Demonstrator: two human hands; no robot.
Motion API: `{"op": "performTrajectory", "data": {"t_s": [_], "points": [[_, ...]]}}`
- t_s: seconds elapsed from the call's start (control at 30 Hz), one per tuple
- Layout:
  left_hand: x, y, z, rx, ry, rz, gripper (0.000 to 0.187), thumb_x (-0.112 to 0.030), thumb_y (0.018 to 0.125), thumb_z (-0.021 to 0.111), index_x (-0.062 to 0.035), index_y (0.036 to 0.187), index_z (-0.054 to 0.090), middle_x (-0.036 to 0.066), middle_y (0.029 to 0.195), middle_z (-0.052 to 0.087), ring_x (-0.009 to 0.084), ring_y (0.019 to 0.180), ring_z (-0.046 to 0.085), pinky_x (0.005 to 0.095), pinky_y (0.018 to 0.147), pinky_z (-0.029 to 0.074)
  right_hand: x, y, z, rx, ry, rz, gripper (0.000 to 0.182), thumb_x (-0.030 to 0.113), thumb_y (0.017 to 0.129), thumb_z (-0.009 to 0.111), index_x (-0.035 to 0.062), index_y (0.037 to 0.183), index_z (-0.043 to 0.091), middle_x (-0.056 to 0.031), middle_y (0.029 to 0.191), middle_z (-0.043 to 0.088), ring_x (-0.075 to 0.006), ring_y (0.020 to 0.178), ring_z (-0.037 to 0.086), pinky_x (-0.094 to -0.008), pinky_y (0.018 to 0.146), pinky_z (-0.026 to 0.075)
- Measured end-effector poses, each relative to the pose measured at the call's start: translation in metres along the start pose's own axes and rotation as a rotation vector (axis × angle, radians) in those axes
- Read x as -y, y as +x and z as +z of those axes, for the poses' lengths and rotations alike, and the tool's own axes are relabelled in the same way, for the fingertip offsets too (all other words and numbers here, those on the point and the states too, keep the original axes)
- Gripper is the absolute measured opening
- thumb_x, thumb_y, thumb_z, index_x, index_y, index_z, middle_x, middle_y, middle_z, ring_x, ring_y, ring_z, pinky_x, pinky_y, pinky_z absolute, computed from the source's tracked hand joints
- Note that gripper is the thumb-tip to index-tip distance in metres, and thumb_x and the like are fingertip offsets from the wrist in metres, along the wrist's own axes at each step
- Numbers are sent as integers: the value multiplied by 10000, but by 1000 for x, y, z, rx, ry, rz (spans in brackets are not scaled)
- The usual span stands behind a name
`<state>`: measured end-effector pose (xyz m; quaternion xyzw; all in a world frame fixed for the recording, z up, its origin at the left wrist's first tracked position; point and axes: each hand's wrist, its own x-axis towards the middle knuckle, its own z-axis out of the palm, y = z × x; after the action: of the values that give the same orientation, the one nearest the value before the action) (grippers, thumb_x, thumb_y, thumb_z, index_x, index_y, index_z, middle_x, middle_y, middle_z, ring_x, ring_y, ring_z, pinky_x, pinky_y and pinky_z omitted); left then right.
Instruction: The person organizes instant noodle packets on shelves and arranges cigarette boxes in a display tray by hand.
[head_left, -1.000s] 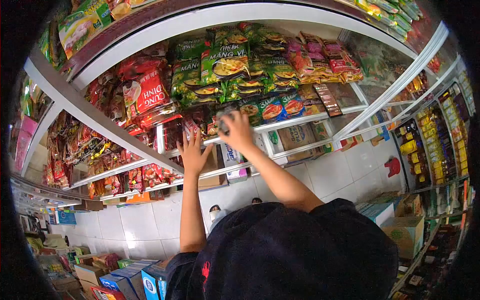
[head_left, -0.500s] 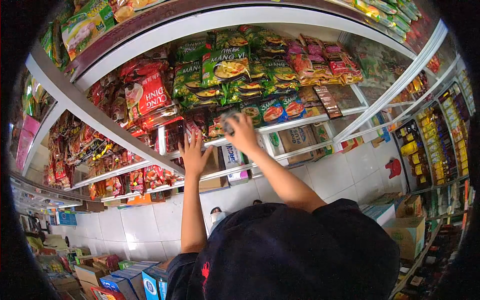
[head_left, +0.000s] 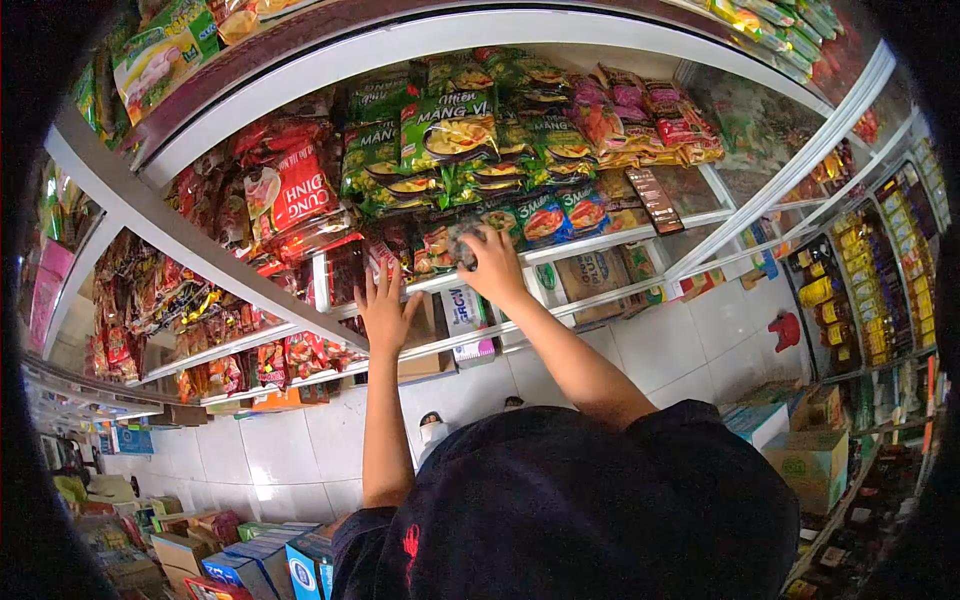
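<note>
The fingers of my right hand (head_left: 492, 268) are bent and partly closed around a small grey wad (head_left: 467, 245); I cannot tell whether it is cloth or a scrubber. My left hand (head_left: 383, 308) has its fingers spread wide and holds nothing, its fingertips at the front edge of the shelf, to the left of the wad.

The wad is under my right fingers, just behind the white rail (head_left: 600, 240) and in front of the green noodle packets (head_left: 450, 130). Below the rail, cartons stand near a floor of pale, glossy tiles (head_left: 275, 450). It is a shop room, with stacked boxes (head_left: 812, 465) low on the right and racks of yellow-labelled bottles (head_left: 858, 265) beyond.

I count two hands, one wad, one phone (head_left: 655, 200) lying face up at the rail, and two blue packets (head_left: 562, 212) side by side between the wad and the phone. Red packets (head_left: 290, 190) lie to the left and pink ones (head_left: 640, 120) to the right; they overlap too much to count. One red thing (head_left: 785, 331) sits on the tiles at the right.

The wad looks roundish and rumpled, half covered by my fingers, so I cannot tell its long axis or which way it points.
</note>
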<state>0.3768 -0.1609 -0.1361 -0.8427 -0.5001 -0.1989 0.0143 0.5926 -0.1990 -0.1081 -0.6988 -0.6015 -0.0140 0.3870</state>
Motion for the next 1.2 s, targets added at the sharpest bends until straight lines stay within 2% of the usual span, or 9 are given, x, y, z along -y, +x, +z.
{"op": "performTrajectory", "data": {"t_s": [0.13, 0.23, 0.43, 0.6, 0.7, 0.8, 0.93, 1.07, 1.2], "points": [[2, 0, 0, -17, -16, 14, 635, -479, 817, 501, -155, 1339, 342, 90, 1376, 338, 337, 1273, 274, 532, 1029, 152, -44, 12, -38, -47, 58, -108, 408, 112, 553, 718, 75, 941, 599, -126, 957, 591, -295, 897, 551, -397, 798, 442], [1, -1, 0, -10, -2, 9, 635, -482, 819, 496, -143, 1334, 347, 91, 1376, 337, 337, 1275, 270, 532, 1029, 152, -98, 17, -63, -270, -206, 100, 371, 149, 581, 742, 50, 910, 602, -136, 866, 602, -307, 827, 563, -386, 729, 452], [-1, 0, -1, -25, -9, 3, 626, -466, 819, 503, -116, 1319, 364, 89, 1395, 308, 334, 1281, 259, 532, 1032, 150, 27, -4, 12, -8, -13, -44, 414, 110, 576, 715, 100, 970, 588, -134, 999, 558, -302, 961, 515, -407, 837, 401], [1, -1, -3, -25, -27, 30, 612, -454, 822, 504, -118, 1317, 371, 101, 1389, 314, 345, 1270, 272, 542, 1021, 168, -26, 16, -29, 158, 165, -145, 410, 108, 571, 703, 88, 963, 583, -121, 957, 576, -300, 962, 515, -400, 861, 398], [-2, -1, -6, -33, -55, 13, 590, -422, 821, 522, -126, 1312, 382, 102, 1380, 330, 343, 1269, 277, 541, 1020, 169, -89, 21, -54, -184, -69, 201, 375, 91, 566, 700, 91, 925, 592, -116, 888, 574, -296, 886, 522, -400, 790, 396], [-2, -1, -4, -43, -31, 13, 608, -445, 825, 505, -116, 1318, 370, 112, 1378, 330, 362, 1254, 291, 551, 1012, 173, -41, 19, -14, -208, -104, -31, 326, 117, 583, 702, 95, 888, 587, -106, 858, 562, -298, 857, 519, -402, 779, 389], [3, -1, 0, -49, -22, 45, 608, -432, 825, 512, -108, 1318, 368, 119, 1378, 324, 359, 1264, 274, 555, 1012, 171, 73, -8, 40, 105, 39, -129, 393, 167, 612, 693, 130, 990, 596, -155, 1049, 548, -318, 1036, 487, -434, 900, 381], [4, -2, -6, -39, -67, 63, 607, -404, 825, 521, -93, 1319, 357, 106, 1372, 330, 344, 1263, 275, 546, 1005, 193, -9, 17, 3, 110, 153, -85, 417, 151, 593, 734, 89, 981, 597, -146, 995, 573, -313, 993, 506, -415, 856, 400], [1, -9, -9, -30, 10, 58, 636, -393, 815, 539, -86, 1331, 330, 86, 1374, 330, 292, 1272, 274, 515, 1020, 188, -54, 23, -40, -44, -18, 264, 422, 132, 556, 755, 55, 939, 596, -114, 914, 603, -290, 931, 532, -395, 810, 413]]}}
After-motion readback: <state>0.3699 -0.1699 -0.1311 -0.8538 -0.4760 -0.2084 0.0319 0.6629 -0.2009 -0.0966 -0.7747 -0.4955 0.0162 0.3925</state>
